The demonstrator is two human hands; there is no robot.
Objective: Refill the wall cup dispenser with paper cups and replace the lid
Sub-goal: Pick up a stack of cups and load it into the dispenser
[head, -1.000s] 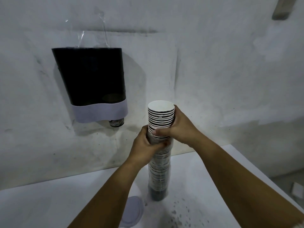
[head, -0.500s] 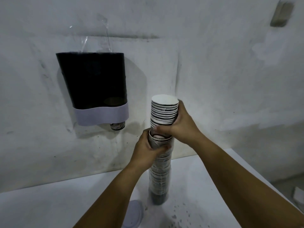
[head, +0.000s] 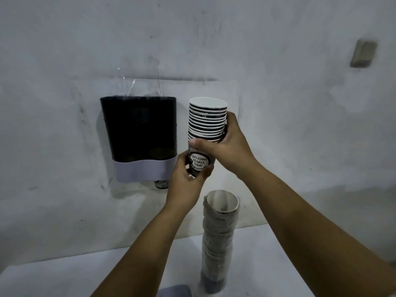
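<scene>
A black wall cup dispenser [head: 139, 127] with a pale band along its bottom hangs at the left; one cup bottom [head: 161, 184] pokes out beneath it. Just right of the dispenser I hold a short stack of paper cups [head: 206, 121] in the air. My right hand [head: 229, 146] grips the stack's side and my left hand [head: 186, 179] cups its lowest cup, printed "don't forget to smile today". A taller wrapped stack of cups [head: 219, 236] stands on the white table [head: 64, 275] below. The grey lid [head: 175, 291] lies at the table's near edge, partly cut off.
The stained white wall fills the background, with a small grey box [head: 363, 53] mounted at the upper right. Clear plastic film [head: 128, 86] sticks up behind the dispenser's top.
The upper group of cups has come off the tall stack and risen up and left, beside the dispenser. My left hand left the tall stack and now supports the lifted cups.
</scene>
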